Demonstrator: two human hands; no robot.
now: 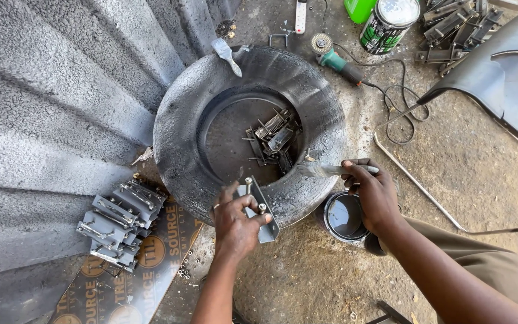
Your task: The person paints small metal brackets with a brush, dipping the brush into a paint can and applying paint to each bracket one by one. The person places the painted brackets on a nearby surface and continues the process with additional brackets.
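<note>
My left hand grips a grey metal plate with two upright bolts, holding it over the near wall of a paint-coated tyre. My right hand holds a paintbrush whose bristles point left and rest on the tyre's rim. Just under that hand stands an open tin of grey paint. Inside the tyre's hole lies a heap of similar bolted metal parts.
Painted metal brackets lie stacked on printed cardboard at the left. Corrugated grey sheet fills the left side. An angle grinder with its cable, two cans, more brackets and a bent metal frame lie behind and to the right.
</note>
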